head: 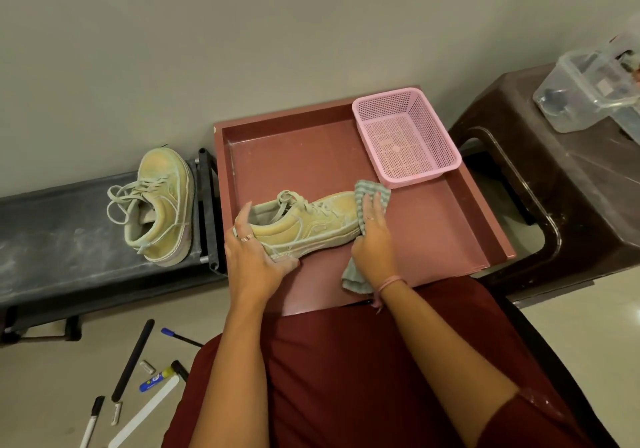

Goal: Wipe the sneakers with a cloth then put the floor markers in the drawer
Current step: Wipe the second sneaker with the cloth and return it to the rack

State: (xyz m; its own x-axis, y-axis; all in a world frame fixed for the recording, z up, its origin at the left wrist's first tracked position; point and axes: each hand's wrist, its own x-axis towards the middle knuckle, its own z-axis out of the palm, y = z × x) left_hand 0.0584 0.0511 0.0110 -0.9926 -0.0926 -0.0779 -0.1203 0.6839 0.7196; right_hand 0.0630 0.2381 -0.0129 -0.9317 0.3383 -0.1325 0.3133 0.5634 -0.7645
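While the left hand (254, 253) grips the heel end of a pale sneaker (304, 224) lying in the reddish drawer (433, 226), the right hand (372, 236) presses a striped cloth (367, 195) against the shoe's toe, fingers curled over the fabric, whose tail hangs below the wrist. Just beyond the right hand's fingertips sits a pink basket (405, 136). Off to the left of the left hand, the second sneaker (159, 205) stands on a dark bench (52, 240). Below the left forearm, markers (157, 376) lie scattered on the floor.
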